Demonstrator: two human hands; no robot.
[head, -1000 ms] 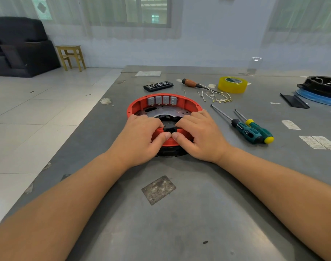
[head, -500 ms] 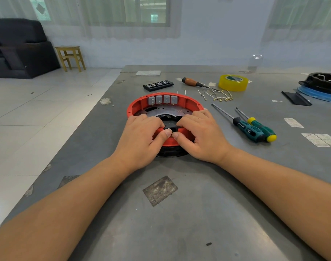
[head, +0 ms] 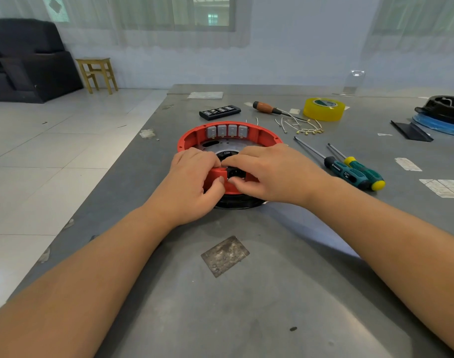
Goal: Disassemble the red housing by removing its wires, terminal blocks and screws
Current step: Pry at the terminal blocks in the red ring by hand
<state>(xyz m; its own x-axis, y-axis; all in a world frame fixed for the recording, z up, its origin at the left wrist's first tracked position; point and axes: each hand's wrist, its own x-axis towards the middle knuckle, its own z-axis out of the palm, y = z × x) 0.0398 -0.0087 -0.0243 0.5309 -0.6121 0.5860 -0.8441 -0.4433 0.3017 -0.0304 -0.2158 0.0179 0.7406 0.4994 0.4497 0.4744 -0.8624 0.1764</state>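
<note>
Housing point(head: 228, 136), red and round, lies flat on the table point(head: 246, 306) in front of me, and I take it as my landmark. Both my hands are on its near rim. My left hand point(head: 192, 182) grips the red wall there, thumb on the outside and fingers curled over the top; my right hand point(head: 269, 171) pinches a black block point(head: 235, 173) that sits in a gap of the same wall. I judge that I am working this block out. Behind the housing and to its right lie loose wires point(head: 302, 126) with small terminals, so the wiring seems already removed. Behind it a black strip point(head: 220, 111) also lies free, perhaps one terminal block. On the far inner wall four grey blocks point(head: 227, 131) are mounted, so they remain for me. Right of the housing two screwdrivers point(head: 349, 167) wait. I cannot see any screws clearly, so I cannot say how many remain.
</note>
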